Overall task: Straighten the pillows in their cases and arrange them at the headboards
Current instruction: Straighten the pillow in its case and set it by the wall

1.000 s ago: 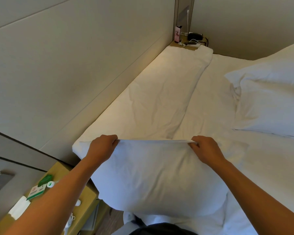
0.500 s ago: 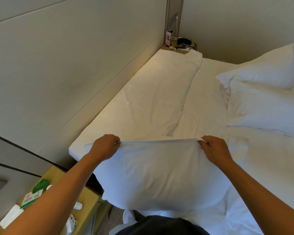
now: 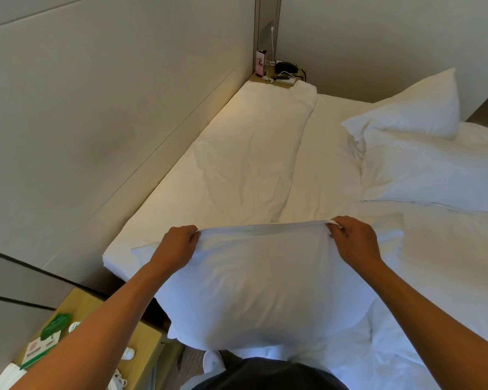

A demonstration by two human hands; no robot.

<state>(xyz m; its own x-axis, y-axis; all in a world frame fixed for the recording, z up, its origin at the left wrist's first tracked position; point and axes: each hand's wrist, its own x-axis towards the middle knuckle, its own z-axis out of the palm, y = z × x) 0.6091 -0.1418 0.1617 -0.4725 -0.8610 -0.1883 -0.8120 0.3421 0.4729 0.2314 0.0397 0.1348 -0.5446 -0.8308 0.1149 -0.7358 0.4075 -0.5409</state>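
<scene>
**A:** Nearest to you, what do your hands hold?

**B:** Your left hand [image 3: 178,243] and your right hand [image 3: 352,240] each grip the top edge of the held pillow [image 3: 259,285]. The fingers of both hands are curled tight over the hem of its white case, which is stretched in a line between them. The pillow hangs from that edge, its lower end in front of your dark clothing [image 3: 268,375].

**A:** And below your left arm?

**B:** A wooden bedside table [image 3: 144,339] stands by the near corner of the bed. On it lie a green packet [image 3: 55,326] and a white-and-green card [image 3: 38,351]; the print is too small to read.

**A:** Beyond the pillow?

**B:** The bed [image 3: 448,263], covered in white. A folded white duvet [image 3: 245,167] lies lengthwise along the padded headboard [image 3: 96,136] on your left, touching it along its whole length.

**A:** To the right?

**B:** Two more pillows rest on the bed, well apart from the headboard. The flat pillow [image 3: 431,170] lies nearer; the far pillow [image 3: 414,111] is propped behind it, touching it.

**A:** Farthest?

**B:** A corner shelf [image 3: 258,78] past the duvet's end carries a pink box [image 3: 260,62], a dark object [image 3: 285,66] and white cables [image 3: 272,46], one of which runs up the wall.
</scene>
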